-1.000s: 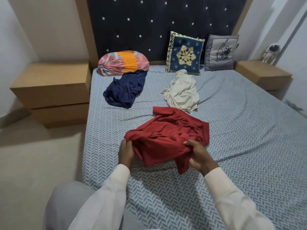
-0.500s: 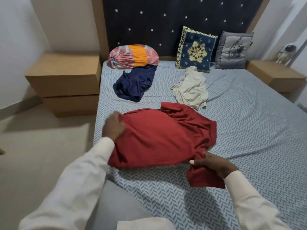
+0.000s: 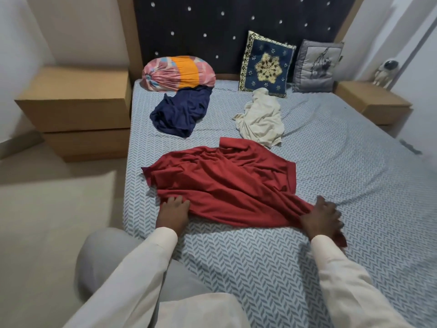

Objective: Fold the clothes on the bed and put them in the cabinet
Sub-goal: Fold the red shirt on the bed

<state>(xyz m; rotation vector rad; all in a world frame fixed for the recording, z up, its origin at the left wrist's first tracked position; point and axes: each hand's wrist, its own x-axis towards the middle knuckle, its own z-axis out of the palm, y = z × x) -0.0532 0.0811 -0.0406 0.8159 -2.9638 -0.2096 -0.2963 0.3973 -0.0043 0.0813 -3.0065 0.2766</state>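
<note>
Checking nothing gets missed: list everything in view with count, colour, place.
bed: 1, blue-white patterned sheet
red shirt: 1, red, spread on near bed
bolster: 1, pink-orange, by headboard
navy garment: 1, dark blue, crumpled touching bolster
cushions: 2, blue-gold and grey, against headboard
cream garment: 1, cream, crumpled before blue-gold cushion
nightstands: 2, tan, flanking bed
figurine: 1, white, on right nightstand
hands: 2, left hand and right hand holding red shirt's near edge
</note>
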